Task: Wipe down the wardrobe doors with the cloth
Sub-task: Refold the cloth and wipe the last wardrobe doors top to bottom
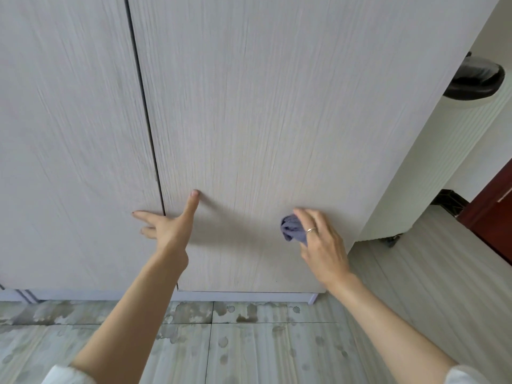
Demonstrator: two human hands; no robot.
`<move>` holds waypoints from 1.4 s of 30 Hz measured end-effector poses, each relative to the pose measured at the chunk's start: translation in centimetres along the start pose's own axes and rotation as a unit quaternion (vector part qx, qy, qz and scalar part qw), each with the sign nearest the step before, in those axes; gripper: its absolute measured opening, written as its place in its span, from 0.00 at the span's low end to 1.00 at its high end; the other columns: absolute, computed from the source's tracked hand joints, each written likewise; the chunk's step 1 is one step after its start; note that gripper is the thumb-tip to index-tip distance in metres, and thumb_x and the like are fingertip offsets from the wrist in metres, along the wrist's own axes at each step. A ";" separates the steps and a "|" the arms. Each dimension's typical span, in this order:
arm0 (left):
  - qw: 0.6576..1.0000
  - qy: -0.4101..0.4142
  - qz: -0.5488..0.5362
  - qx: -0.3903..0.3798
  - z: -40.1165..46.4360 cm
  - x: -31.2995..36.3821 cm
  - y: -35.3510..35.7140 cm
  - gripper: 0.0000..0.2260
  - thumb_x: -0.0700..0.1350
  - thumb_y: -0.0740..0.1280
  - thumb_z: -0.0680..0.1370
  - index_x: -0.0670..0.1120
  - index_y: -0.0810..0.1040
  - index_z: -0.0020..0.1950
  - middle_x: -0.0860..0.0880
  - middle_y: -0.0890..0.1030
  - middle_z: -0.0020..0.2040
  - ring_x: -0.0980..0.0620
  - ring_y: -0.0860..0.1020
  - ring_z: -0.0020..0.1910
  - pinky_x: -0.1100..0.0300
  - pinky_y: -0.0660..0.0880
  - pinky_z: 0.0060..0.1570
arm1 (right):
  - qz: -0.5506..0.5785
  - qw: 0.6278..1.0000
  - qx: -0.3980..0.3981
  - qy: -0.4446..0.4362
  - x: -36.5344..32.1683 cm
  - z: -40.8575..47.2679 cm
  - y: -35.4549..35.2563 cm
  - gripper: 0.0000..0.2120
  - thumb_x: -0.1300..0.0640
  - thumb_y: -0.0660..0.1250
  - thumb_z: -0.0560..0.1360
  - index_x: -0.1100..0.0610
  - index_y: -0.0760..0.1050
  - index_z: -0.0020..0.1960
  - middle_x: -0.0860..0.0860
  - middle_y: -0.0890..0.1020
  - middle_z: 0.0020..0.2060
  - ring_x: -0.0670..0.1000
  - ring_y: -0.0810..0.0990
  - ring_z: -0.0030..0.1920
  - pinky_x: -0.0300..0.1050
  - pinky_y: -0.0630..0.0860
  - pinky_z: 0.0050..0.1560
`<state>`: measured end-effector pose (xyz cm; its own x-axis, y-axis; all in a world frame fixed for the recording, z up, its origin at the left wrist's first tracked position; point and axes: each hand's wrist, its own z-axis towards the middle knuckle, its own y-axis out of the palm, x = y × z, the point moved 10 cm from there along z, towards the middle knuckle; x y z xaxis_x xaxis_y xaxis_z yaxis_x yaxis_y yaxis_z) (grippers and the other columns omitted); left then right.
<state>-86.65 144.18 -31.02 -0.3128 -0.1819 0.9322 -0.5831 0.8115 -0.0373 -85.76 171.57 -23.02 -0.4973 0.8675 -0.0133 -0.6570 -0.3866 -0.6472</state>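
While the small bunched blue-grey cloth point(292, 227) sits pressed against the pale wood-grain wardrobe door point(249, 120), the right hand point(321, 242) grips it with curled fingers, a silver ring point(310, 230) on one. Left of those fingers, the left hand point(169, 224) lies flat with fingers spread, straddling the dark seam point(144, 101) between the doors. Below the hands lies stained grey tiled floor point(249, 342).

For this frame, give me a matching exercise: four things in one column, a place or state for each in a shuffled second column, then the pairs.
1. cloth
2. left hand
3. floor tiles
4. right hand

a. blotched with damp-looking stains
b. fingers spread flat across the gap between the doors
c. bunched up, purple-blue
d. wears a ring, presses the cloth to the right-hand door

Pairs: 1-c, 2-b, 3-a, 4-d
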 end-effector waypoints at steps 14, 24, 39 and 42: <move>1.000 0.006 -0.024 0.012 -0.4 0.2 0.1 0.54 0.66 0.70 0.68 0.56 0.31 0.75 0.47 0.38 0.78 0.40 0.60 0.73 0.43 0.60 0.71 | 0.100 0.982 0.161 0.012 -3.1 5.6 -2.3 0.12 0.62 0.62 0.71 0.59 0.81 0.51 0.50 0.69 0.49 0.53 0.74 0.43 0.45 0.69 0.35; 0.991 0.073 -0.091 0.062 -1.5 0.6 -5.4 0.38 0.54 0.69 0.75 0.50 0.52 0.77 0.46 0.52 0.77 0.46 0.63 0.72 0.51 0.61 0.67 | 0.053 0.994 0.052 -0.085 -10.2 8.1 -0.4 0.20 0.68 0.66 0.62 0.59 0.75 0.54 0.53 0.72 0.48 0.56 0.76 0.43 0.43 0.73 0.28; 0.896 0.397 0.102 0.170 3.6 14.6 -19.3 0.35 0.57 0.63 0.78 0.58 0.44 0.77 0.45 0.36 0.77 0.46 0.37 0.76 0.45 0.43 0.74 | 0.083 0.965 0.158 -0.193 -24.0 19.2 -1.8 0.13 0.67 0.57 0.74 0.65 0.80 0.51 0.56 0.70 0.47 0.60 0.77 0.40 0.45 0.72 0.34; 0.882 0.414 0.160 0.157 4.3 16.3 -18.4 0.34 0.58 0.61 0.78 0.59 0.43 0.77 0.46 0.35 0.77 0.43 0.36 0.76 0.42 0.44 0.71 | 0.043 0.949 0.100 -0.296 -27.0 15.7 1.8 0.26 0.60 0.46 0.83 0.64 0.82 0.43 0.57 0.77 0.37 0.58 0.79 0.34 0.45 0.75 0.29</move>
<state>-84.28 123.90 -16.67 0.0786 0.6023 0.7944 -0.7841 0.5294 -0.3238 -82.40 142.59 -11.89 -0.7464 0.5242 0.4100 -0.6644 -0.5516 -0.5043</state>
